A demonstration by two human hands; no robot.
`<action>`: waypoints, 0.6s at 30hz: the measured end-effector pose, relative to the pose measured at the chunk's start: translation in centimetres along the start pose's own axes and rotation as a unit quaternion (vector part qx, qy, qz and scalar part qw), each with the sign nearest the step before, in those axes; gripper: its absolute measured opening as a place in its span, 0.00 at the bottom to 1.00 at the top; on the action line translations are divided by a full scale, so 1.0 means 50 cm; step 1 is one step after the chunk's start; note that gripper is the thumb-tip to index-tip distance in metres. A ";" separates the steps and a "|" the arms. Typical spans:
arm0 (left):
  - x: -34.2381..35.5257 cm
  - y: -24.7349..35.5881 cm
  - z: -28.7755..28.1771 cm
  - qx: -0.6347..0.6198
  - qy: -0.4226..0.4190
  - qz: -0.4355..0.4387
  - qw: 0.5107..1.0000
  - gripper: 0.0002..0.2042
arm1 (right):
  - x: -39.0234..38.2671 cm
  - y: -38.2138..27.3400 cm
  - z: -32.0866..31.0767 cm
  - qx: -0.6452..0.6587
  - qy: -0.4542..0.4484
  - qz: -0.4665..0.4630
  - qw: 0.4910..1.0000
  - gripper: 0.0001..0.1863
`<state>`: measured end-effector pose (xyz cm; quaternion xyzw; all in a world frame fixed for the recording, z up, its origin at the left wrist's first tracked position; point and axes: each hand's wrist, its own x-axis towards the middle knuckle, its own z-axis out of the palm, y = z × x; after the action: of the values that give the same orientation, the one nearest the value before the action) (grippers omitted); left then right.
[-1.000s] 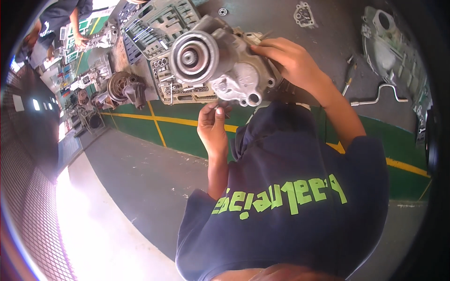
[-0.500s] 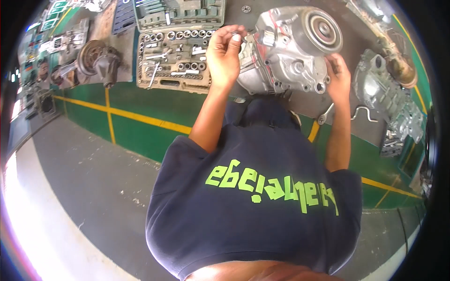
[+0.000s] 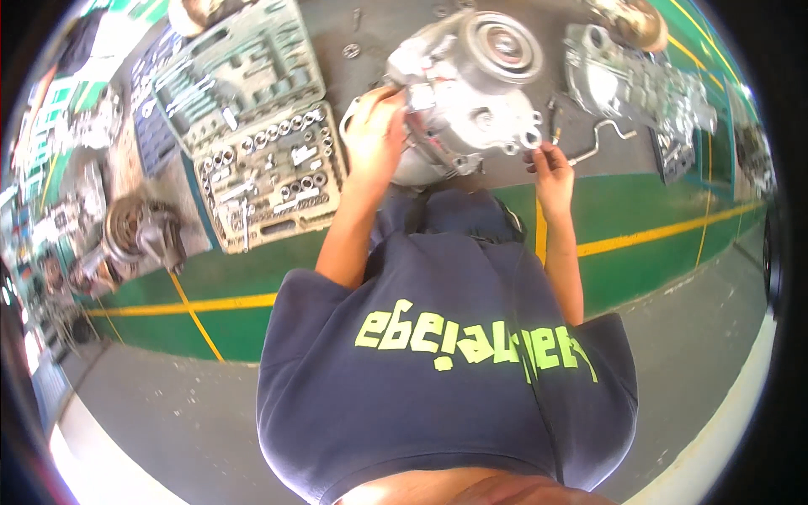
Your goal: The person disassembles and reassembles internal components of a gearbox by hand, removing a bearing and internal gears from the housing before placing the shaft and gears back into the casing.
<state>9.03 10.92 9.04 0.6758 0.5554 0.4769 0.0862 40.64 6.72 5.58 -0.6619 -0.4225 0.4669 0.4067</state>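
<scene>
A large silver metal housing (image 3: 480,80) with a round flange on top stands on the grey floor in front of me. My left hand (image 3: 374,135) grips its left side, fingers curled over the edge. My right hand (image 3: 549,164) touches the lower right lug of the housing, fingertips pinched at a small part I cannot make out. My dark blue shirt (image 3: 446,362) with yellow-green lettering fills the lower middle of the view.
An open socket set case (image 3: 265,177) lies to the left, with another tool case (image 3: 227,71) behind it. A second grey casting (image 3: 640,84) and a bent metal rod (image 3: 599,139) lie to the right. A round metal part (image 3: 139,231) sits far left. Yellow lines cross the green floor.
The view has swung, so the housing now sits at upper middle. My left hand has stayed on its left side; my right hand has shifted to its lower right lug.
</scene>
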 end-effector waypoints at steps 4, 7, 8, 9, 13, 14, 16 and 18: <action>-0.014 -0.018 0.005 -0.012 -0.013 -0.022 1.000 0.12 | 0.022 0.109 -0.066 -0.024 0.038 0.038 0.998 0.13; -0.006 0.002 0.009 0.000 -0.043 -0.079 0.996 0.15 | 0.076 0.250 -0.126 -0.170 0.087 0.067 0.979 0.14; -0.009 -0.005 0.003 0.013 -0.053 -0.098 0.994 0.14 | 0.096 0.304 -0.146 -0.237 0.122 0.060 0.962 0.15; -0.022 -0.020 0.003 0.007 -0.034 -0.132 0.991 0.13 | 0.116 0.358 -0.167 -0.303 0.155 0.054 0.939 0.16; -0.033 -0.014 0.017 0.026 0.006 -0.202 0.979 0.12 | 0.182 0.541 -0.260 -0.151 0.358 0.181 0.903 0.22; -0.055 -0.040 0.021 -0.004 0.051 -0.172 0.984 0.12 | 0.209 0.550 -0.280 -0.147 0.355 0.184 0.905 0.22; -0.047 0.011 0.026 0.041 0.005 -0.192 0.980 0.10 | 0.252 0.574 -0.326 -0.100 0.420 0.263 0.863 0.27; -0.055 0.010 0.023 0.006 0.022 -0.248 0.969 0.11 | 0.289 0.602 -0.368 -0.144 0.436 0.260 0.849 0.28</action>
<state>10.43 8.92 7.25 0.5069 0.7102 0.4521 0.1849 66.72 8.25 -22.17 -0.9343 -0.0764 0.1533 0.3128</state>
